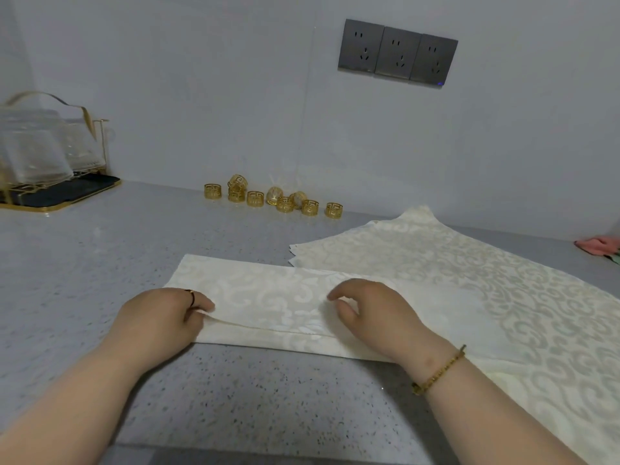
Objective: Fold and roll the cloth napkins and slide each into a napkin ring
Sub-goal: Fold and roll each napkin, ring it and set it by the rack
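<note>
Cream folded napkin: is lying flat on the grey counter, under and between both hands; its right end seems to be overlapping the napkin stack.
Left hand: near-left edge of the top layer is being pinched, fingers curled onto it.
Right hand: heel is being rested on the right part of the cloth; fingers loosely curled, nothing being gripped as far as can be seen.
Skew risk: the smooth weave is being gripped at one end only. If rolling is being started unevenly, layers are likely being shifted and the roll is coming out tapered or too fat for a ring.
Snag risk: napkin stack, lying under and right of the right hand, is possibly being dragged along at the overlap.
Napkin rings: are lying clustered well beyond both hands, by the wall; nothing is being seen in the reach path.
Dish rack: far beyond-left of the left hand.
Pink cloth: far right of the right hand.
</note>
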Available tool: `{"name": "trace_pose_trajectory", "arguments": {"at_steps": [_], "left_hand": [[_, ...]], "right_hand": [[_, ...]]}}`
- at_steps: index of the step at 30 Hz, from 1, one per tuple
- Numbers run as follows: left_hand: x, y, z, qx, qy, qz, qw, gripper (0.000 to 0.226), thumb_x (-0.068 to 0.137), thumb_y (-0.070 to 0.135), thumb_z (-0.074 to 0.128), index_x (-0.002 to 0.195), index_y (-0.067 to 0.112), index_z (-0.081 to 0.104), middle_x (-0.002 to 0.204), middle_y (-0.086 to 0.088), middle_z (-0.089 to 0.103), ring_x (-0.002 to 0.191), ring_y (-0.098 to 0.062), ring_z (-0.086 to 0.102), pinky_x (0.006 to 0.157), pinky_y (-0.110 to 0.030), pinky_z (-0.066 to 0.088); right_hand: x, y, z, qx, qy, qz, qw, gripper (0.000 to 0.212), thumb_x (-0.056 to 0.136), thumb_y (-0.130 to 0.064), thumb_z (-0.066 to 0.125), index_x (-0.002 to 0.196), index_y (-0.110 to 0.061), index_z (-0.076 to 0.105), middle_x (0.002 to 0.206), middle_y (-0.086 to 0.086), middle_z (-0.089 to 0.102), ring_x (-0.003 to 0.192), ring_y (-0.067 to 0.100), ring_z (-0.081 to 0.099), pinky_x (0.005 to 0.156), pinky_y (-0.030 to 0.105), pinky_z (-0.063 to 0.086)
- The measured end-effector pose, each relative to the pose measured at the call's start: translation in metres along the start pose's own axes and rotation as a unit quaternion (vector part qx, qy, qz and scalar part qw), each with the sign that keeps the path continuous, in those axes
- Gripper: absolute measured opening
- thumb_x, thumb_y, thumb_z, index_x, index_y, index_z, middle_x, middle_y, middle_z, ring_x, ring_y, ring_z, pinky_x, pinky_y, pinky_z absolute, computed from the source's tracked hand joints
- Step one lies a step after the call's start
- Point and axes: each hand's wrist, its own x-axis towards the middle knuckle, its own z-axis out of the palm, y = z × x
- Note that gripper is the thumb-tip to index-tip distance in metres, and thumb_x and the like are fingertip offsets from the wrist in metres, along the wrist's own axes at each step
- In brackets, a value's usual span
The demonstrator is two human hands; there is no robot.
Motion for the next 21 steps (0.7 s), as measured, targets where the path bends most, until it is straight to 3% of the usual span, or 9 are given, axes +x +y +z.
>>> {"name": "trace_pose_trajectory", "arguments": {"at_steps": [4,6,8,10,11,13,16,21], "left_hand": [[-0.002,0.001,-0.004,0.0,-0.033,0.02,0.999,0.029,0.084,0.029,0.05,0.109,0.043,0.056,0.119,0.019,0.057,0.111,-0.007,0.052,0.061,-0.015,0.031],[-0.005,-0.002,-0.006,-0.013,-0.063,0.059,0.996,0.027,0.07,0.052,0.044,0.096,0.053,0.046,0.113,0.028,0.051,0.111,0.0,0.048,0.063,-0.007,0.029],[-0.011,-0.002,-0.005,-0.038,-0.085,0.094,0.991,0.039,0.049,0.068,0.023,0.085,0.058,0.033,0.103,0.037,0.041,0.109,0.007,0.043,0.072,-0.006,0.03],[-0.013,0.004,-0.005,-0.073,-0.092,0.097,0.988,0.031,0.057,0.074,0.023,0.082,0.059,0.034,0.096,0.042,0.038,0.105,0.01,0.044,0.077,-0.004,0.028],[-0.01,0.008,-0.004,-0.087,-0.08,0.108,0.987,0.029,0.067,0.073,0.025,0.085,0.057,0.041,0.096,0.042,0.041,0.105,0.008,0.047,0.076,-0.002,0.029],[0.002,0.021,-0.003,-0.091,-0.04,0.139,0.985,0.043,0.084,0.062,0.024,0.11,0.045,0.053,0.113,0.032,0.05,0.114,0.001,0.049,0.081,0.0,0.031],[0.038,0.055,0.003,-0.006,-0.042,0.127,0.991,0.042,0.099,0.032,0.029,0.14,0.029,0.031,0.145,0.014,0.034,0.131,-0.006,0.034,0.103,-0.016,0.024],[0.078,0.078,0.043,0.016,-0.128,0.104,0.986,0.055,0.096,0.012,0.03,0.147,0.02,0.011,0.154,0.005,0.014,0.141,-0.008,0.011,0.114,-0.03,-0.001]], "right_hand": [[0.05,-0.021,0.032,-0.015,-0.03,-0.018,0.999,0.034,0.096,-0.025,0.038,0.126,-0.012,0.049,0.13,0.005,0.05,0.121,0.024,0.043,0.094,0.03,0.034],[0.063,-0.018,0.05,-0.034,-0.05,-0.003,0.998,0.038,0.096,-0.032,0.037,0.122,-0.006,0.047,0.128,0.012,0.048,0.12,0.028,0.041,0.095,0.032,0.031],[0.066,-0.013,0.064,-0.032,-0.091,0.019,0.995,0.049,0.097,-0.04,0.033,0.134,-0.008,0.036,0.144,0.012,0.033,0.134,0.025,0.028,0.108,0.034,0.02],[0.065,-0.009,0.071,-0.019,-0.112,0.029,0.993,0.057,0.097,-0.045,0.028,0.145,-0.015,0.02,0.155,0.005,0.011,0.143,0.02,0.006,0.115,0.035,0.003],[0.065,-0.009,0.072,-0.02,-0.112,0.028,0.993,0.057,0.097,-0.046,0.026,0.146,-0.017,0.017,0.156,0.003,0.006,0.144,0.018,0.001,0.115,0.035,-0.002],[0.064,-0.009,0.073,-0.025,-0.111,0.023,0.993,0.057,0.097,-0.046,0.025,0.146,-0.019,0.015,0.156,0.002,0.003,0.144,0.018,-0.002,0.115,0.035,-0.003],[0.065,-0.009,0.073,-0.021,-0.103,0.024,0.994,0.057,0.097,-0.046,0.027,0.145,-0.019,0.018,0.156,0.002,0.005,0.144,0.018,0.0,0.115,0.035,-0.002],[0.064,-0.008,0.073,0.002,-0.097,0.052,0.994,0.061,0.096,-0.047,0.029,0.147,-0.018,0.012,0.156,0.003,0.001,0.144,0.017,-0.002,0.115,0.036,-0.005]]}}
